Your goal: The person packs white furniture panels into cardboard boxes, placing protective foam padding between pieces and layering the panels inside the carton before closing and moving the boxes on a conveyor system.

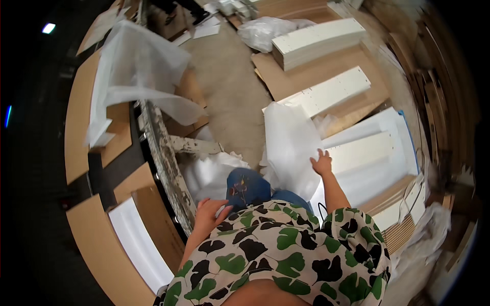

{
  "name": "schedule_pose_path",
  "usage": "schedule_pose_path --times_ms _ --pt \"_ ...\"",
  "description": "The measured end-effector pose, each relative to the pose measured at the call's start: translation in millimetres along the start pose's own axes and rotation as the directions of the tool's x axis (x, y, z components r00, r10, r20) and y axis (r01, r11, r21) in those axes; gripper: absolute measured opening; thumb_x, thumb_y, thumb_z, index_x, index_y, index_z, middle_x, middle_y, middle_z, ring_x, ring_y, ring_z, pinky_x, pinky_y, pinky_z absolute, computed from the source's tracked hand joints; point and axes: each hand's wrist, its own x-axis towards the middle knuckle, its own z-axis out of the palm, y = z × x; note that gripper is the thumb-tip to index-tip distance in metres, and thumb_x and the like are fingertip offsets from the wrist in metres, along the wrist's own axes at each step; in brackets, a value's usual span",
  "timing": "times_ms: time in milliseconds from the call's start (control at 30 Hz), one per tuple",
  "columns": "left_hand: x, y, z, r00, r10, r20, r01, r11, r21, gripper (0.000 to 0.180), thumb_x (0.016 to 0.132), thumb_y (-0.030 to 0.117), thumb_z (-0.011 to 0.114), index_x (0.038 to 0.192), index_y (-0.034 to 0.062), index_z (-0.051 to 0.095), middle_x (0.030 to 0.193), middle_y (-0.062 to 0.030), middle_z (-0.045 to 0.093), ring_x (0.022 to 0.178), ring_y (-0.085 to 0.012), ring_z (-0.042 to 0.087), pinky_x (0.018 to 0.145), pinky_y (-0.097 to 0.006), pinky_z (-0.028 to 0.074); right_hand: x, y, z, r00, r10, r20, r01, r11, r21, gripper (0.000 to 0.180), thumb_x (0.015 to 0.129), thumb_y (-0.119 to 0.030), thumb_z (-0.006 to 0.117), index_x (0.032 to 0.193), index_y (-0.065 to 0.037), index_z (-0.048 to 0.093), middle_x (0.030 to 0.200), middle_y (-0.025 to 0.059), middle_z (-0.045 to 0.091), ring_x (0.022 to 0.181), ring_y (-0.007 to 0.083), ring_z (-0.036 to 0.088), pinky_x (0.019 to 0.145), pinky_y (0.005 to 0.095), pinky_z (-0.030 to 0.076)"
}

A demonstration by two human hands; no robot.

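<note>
My right hand (322, 163) reaches out with spread fingers at the edge of a white foam sheet (292, 133). Whether the fingertips touch the sheet, I cannot tell. Beside that hand lies a long white panel (361, 152) on white sheeting. A second white panel (334, 92), with small holes along it, lies farther off, its near end partly under the foam. Close to my body, my left hand (207, 213) hangs near the worn metal rail, fingers apart and nothing held.
To the left, the worn rail (162, 148) borders a line carrying cardboard (81, 120), a white panel (140, 245) and draped translucent foam (145, 61). A stack of white panels (319, 43) rests on cardboard at the far right. Crumpled foam (212, 171) lies by my legs. Another person's feet (200, 16) show far off.
</note>
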Motion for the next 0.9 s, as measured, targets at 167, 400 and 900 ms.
schedule_pose_path --times_ms 167,400,900 --pt "103.3 -18.7 5.6 0.955 0.146 0.26 -0.133 0.989 -0.069 0.017 0.081 0.021 0.064 0.091 0.0072 0.063 0.076 -0.0089 0.061 0.067 -0.0244 0.056 0.086 -0.041 0.039 6.9 69.5 -7.9 0.905 0.377 -0.198 -0.345 0.922 0.179 0.077 0.075 -0.053 0.06 0.13 -0.002 0.039 0.12 0.0269 0.048 0.11 0.0407 0.048 0.095 0.0464 0.038" --pt "261.3 -81.6 36.5 0.765 0.32 0.558 -0.258 0.947 -0.19 0.016 0.079 0.017 0.067 0.084 0.0018 0.065 0.07 -0.0153 0.061 0.055 -0.0266 0.055 0.052 -0.036 0.042 69.7 5.2 -41.0 0.884 0.431 -0.181 -0.362 0.876 0.318 0.087 0.068 -0.058 0.065 0.138 -0.019 0.03 0.138 0.0268 0.027 0.121 0.0471 0.033 0.099 0.05 0.032" --pt "517.5 -350.1 -9.7 0.709 -0.496 0.502 0.502 0.854 0.135 0.024 0.086 0.02 0.06 0.096 -0.0018 0.063 0.078 -0.0058 0.064 0.075 -0.0113 0.059 0.07 -0.025 0.046 83.8 -105.8 178.5 0.576 0.47 0.669 -0.518 0.843 -0.145 0.058 0.074 -0.014 0.06 0.129 -0.021 0.043 0.11 0.0129 0.06 0.101 0.0308 0.058 0.082 0.0467 0.048"
